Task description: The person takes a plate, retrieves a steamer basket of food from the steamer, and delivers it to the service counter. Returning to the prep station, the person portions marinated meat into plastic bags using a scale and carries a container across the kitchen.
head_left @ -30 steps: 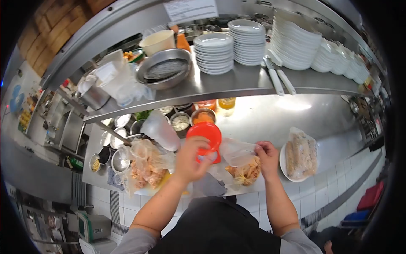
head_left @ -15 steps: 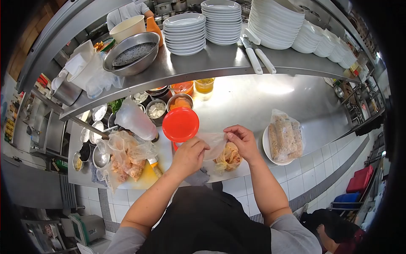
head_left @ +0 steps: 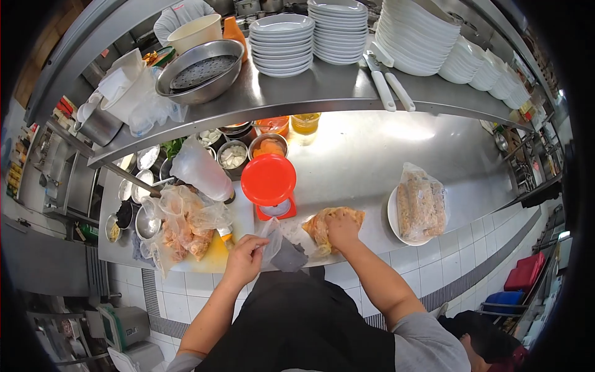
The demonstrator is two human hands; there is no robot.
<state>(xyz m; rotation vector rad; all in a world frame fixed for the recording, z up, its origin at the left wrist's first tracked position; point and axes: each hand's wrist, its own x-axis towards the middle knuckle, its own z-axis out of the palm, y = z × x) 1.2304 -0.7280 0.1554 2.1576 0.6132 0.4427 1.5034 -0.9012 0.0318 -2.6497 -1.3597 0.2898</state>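
Note:
My left hand (head_left: 243, 260) pinches the edge of a clear plastic bag (head_left: 271, 240), stretched toward the right over a grey cloth (head_left: 289, 255). My right hand (head_left: 341, 229) lies on top of a bag of orange-yellow food (head_left: 319, 228), its fingertips hidden against it. Just behind the hands stands a red scale (head_left: 269, 180) with a round red top. At the left, an open bag of raw meat (head_left: 186, 232) rests on a yellow-stained board (head_left: 217, 255), near a bottle with an orange band (head_left: 225, 235).
A white plate (head_left: 394, 217) with wrapped rolls (head_left: 421, 208) sits at the right. Small metal bowls (head_left: 233, 156) of ingredients stand at the back left. The overhead shelf (head_left: 297, 99) bears stacked plates (head_left: 282, 46), a metal bowl (head_left: 198, 68) and two white-handled tools (head_left: 383, 90). A person's sleeve (head_left: 180, 17) shows beyond.
My left hand has moved left and down, drawing the bag's edge with it. My right hand has come down onto the bagged food, which now lies spread flatter.

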